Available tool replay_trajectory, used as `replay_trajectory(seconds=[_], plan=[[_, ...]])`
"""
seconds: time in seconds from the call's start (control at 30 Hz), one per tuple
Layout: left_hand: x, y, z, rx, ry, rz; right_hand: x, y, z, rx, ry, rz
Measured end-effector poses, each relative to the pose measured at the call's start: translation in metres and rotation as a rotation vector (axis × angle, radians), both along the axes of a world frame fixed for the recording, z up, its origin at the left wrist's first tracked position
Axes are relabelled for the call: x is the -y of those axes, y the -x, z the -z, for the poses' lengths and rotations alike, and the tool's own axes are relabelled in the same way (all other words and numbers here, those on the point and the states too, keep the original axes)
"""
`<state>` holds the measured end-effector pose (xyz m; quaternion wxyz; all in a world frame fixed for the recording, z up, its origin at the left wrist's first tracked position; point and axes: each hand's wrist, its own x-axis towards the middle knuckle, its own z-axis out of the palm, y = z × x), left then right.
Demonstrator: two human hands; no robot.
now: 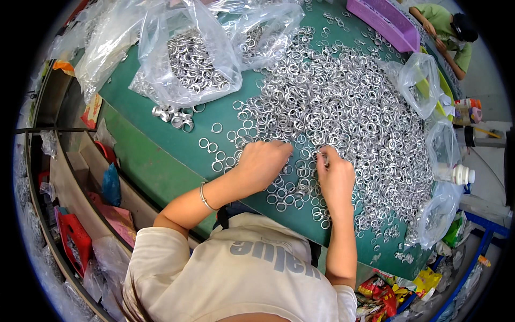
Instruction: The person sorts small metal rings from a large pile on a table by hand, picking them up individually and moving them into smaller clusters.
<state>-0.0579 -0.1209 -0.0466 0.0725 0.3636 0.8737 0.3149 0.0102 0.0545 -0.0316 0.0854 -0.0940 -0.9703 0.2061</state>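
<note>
A large heap of silvery metal rings (pixel 332 91) covers much of the green table (pixel 166 121); several have a small bump on the rim. My left hand (pixel 264 165) is at the near edge of the heap, back up, its fingers curled together over the rings. What its fingertips hold, if anything, is hidden. To its right, my right hand (pixel 337 174) has thumb and fingers pinched at a metal ring (pixel 321 154), only partly visible. Looser rings (pixel 289 198) lie between my hands and toward my body.
At the far left a clear plastic bag (pixel 188 70) holds more rings. A purple basket (pixel 383 24) stands at the far right. Empty-looking clear bags (pixel 442 150) hang along the right edge near a white bottle (pixel 461 174). Another person (pixel 442 32) works beyond.
</note>
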Motion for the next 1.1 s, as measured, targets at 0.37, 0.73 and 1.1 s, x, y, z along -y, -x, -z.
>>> replay_trajectory(seconds=[0.37,0.73,1.1], plan=[[0.006,0.000,-0.019,1.474,-0.672,-0.020,-0.020,-0.023,-0.009,-0.119,1.726,0.392],[-0.027,-0.010,0.002,0.044,-0.007,-0.002,0.005,-0.005,0.002,0.050,0.076,0.085],[-0.015,0.004,-0.024,1.318,-0.504,-0.071,-0.033,-0.027,-0.009,-0.228,2.034,0.091]])
